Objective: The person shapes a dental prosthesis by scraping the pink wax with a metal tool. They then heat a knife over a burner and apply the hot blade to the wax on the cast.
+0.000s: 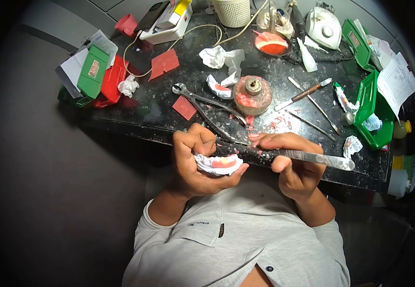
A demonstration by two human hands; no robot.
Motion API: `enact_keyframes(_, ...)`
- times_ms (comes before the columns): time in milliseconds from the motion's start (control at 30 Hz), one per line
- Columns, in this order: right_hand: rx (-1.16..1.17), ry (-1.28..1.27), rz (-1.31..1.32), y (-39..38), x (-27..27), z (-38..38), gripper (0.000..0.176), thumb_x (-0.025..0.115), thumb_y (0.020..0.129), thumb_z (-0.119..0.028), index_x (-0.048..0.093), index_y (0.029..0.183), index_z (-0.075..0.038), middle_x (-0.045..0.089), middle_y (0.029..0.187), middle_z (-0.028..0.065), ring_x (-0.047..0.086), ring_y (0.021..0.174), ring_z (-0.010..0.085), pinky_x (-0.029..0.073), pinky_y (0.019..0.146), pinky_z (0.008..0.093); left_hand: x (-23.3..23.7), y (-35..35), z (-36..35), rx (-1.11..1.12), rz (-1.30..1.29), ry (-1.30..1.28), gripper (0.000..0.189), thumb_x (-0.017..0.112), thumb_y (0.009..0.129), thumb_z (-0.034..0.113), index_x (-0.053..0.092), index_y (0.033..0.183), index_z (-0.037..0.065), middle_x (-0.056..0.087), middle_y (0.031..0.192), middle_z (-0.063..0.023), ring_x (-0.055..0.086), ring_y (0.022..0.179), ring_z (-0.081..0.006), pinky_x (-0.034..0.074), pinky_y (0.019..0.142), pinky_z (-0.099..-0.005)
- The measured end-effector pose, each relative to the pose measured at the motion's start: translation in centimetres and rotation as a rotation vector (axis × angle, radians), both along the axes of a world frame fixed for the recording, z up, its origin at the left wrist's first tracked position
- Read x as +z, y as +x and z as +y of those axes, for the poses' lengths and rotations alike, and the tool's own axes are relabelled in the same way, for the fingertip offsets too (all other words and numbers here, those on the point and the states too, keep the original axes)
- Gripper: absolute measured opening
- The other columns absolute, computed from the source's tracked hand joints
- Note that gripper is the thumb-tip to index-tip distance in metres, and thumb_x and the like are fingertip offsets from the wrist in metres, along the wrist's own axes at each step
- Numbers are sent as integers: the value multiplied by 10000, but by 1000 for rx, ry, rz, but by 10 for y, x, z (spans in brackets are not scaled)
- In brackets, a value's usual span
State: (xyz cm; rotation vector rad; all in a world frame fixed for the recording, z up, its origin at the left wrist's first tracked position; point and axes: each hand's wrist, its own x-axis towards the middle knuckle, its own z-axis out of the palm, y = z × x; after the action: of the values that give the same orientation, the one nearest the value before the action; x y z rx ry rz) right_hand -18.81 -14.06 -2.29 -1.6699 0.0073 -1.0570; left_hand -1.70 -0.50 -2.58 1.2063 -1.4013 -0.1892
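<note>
Left hand (186,160): fingers curled closed round a white dental cast (207,165), chalky, curved, a smooth pink layer (224,162) along its face. Cast held up at the table's near edge, left of centre. Right hand (305,174): fingers closed on a slim metal tool (329,160), ridged grip, pale-smeared rounded end pointing right; other end I cannot make out.

Table (143,115): black, glossy, scuffed, flecked with pink crumbs. Beyond the hands, a squat round glass jar (253,101), pink-streaked; metal pliers (215,104) left of it, handles splayed; a flat pink sheet (184,108) just beside them. Farther, crumpled white tissue (213,57). Right: open green plastic box (367,98). Floor (97,201) dull dark grey; far wall (116,10) grey, seamed.
</note>
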Motion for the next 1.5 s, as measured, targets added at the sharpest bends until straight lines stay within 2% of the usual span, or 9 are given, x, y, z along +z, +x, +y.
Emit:
enact_keyframes(67, -78, -132, -63, 4, 2, -3, 308, 716, 947, -244, 689, 1016, 55, 748, 964, 178, 750, 899, 264, 594, 849, 361, -1, -1, 1, 6, 26, 19, 753, 953, 659, 68, 294, 1022, 105, 409, 866, -46, 331, 655, -35, 316, 547, -195)
enact_keyframes(100, -39, 35, -134, 5, -6, 3, 275, 712, 954, -232, 680, 958, 42, 738, 919, 158, 749, 817, 242, 602, 858, 380, -1, -1, 1, 6, 25, 19, 753, 953, 659, 68, 294, 1022, 105, 409, 866, -46, 331, 655, -35, 316, 547, -195)
enact_keyframes(267, 12, 151, -108, -5, -12, 7, 228, 709, 960, -177, 670, 1009, 43, 746, 947, 168, 750, 711, 212, 607, 868, 418, 0, -3, 2, 98, -75, 64, 758, 933, 654, 74, 279, 1034, 122, 398, 900, -51, 359, 711, -59, 410, 660, -196)
enact_keyframes(467, -41, -189, 49, 0, 20, 9, 228, 741, 884, 1, 697, 1102, 51, 726, 1087, 224, 730, 1048, 308, 588, 895, 396, -12, -3, -2, 104, -31, -40, 742, 978, 671, 154, 327, 1021, 92, 431, 856, -49, 418, 683, -70, 389, 588, -207)
enact_keyframes(533, -85, -318, 26, 4, 20, 14, 195, 675, 955, -43, 673, 1113, 72, 718, 1055, 250, 738, 992, 341, 582, 924, 423, -14, -1, 0, 112, -56, -47, 740, 966, 700, 197, 306, 1020, 102, 419, 880, -56, 406, 694, -74, 410, 621, -212)
enact_keyframes(600, -18, -279, 16, 7, 17, 20, 238, 717, 870, 70, 685, 1104, 36, 719, 1093, 229, 726, 1066, 354, 566, 992, 474, -15, 0, 1, 120, -81, -53, 740, 954, 729, 241, 285, 1019, 112, 407, 903, -64, 393, 706, -77, 431, 654, -217)
enact_keyframes(700, -78, -276, -6, 11, 16, 29, 227, 780, 826, 23, 724, 1045, 38, 732, 1059, 178, 743, 1017, 316, 581, 959, 459, -16, -2, 2, 169, -109, -87, 725, 938, 755, 283, 282, 1013, 115, 410, 904, -73, 400, 701, -96, 441, 643, -247)
enact_keyframes(900, -109, -378, -1, 13, 16, 30, 200, 781, 834, 7, 719, 1022, 34, 742, 1053, 169, 733, 1070, 318, 557, 1003, 470, -13, -2, 0, 192, -140, -127, 584, 861, 827, 149, 308, 1012, 115, 448, 898, -90, 432, 688, -113, 407, 611, -262)
enact_keyframes(1500, -79, -365, -4, 14, 16, 27, 198, 782, 826, 14, 719, 1010, 52, 732, 1012, 181, 740, 1037, 314, 565, 988, 469, -16, -3, 0, 187, -64, -93, 669, 915, 776, 255, 305, 1009, 110, 429, 903, -78, 377, 711, -98, 416, 643, -247)
